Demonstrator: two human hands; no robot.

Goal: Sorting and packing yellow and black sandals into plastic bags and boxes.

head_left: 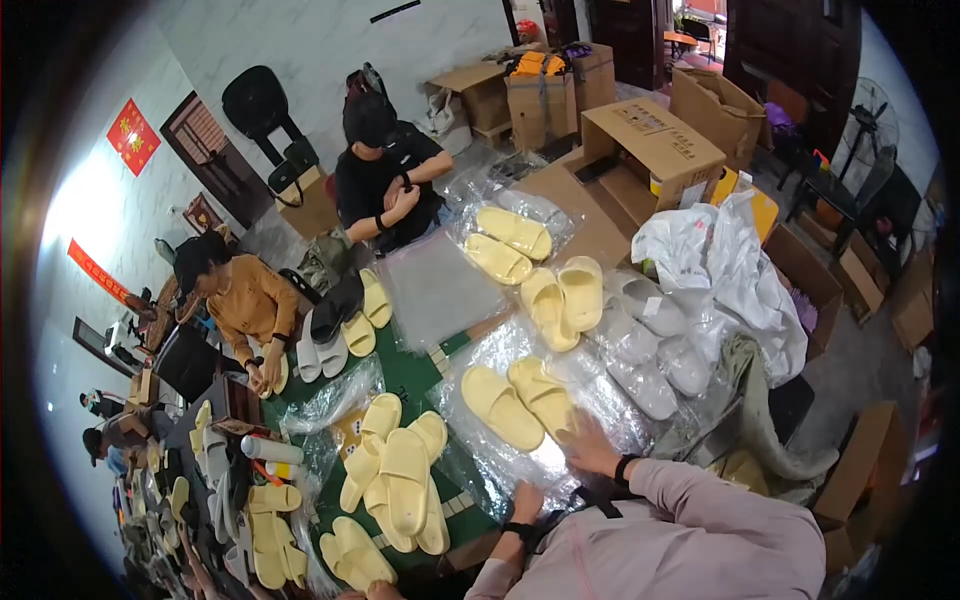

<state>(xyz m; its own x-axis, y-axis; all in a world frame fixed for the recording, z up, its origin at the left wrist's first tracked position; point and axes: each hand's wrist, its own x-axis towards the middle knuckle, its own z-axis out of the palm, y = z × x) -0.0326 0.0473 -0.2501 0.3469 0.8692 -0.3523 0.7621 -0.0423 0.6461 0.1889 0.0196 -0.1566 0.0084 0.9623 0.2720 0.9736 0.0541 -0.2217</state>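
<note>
A pair of pale yellow slippers (pixel 503 408) lies side by side on a clear plastic bag (pixel 487 472) in front of me. My right hand (pixel 590 446) rests with its fingers stretched out at the heel end of the right slipper, over the plastic. Lower down, at the bag's near edge, my left hand (pixel 526 500) is closed, its fingers curled on the film. To the left, several loose yellow slippers (pixel 408 480) are heaped on the green table top (pixel 465 522). Another person's hand (pixel 382 591) touches a yellow pair (pixel 352 552) at the bottom edge.
Beyond lie more yellow slippers (pixel 563 305), bagged grey slippers (pixel 640 385) and a stack of clear bags (pixel 440 290). White sacks (pixel 690 250) and open cartons (pixel 650 140) stand at right. One person in black (pixel 385 185) and one in orange (pixel 250 305) sit across the table.
</note>
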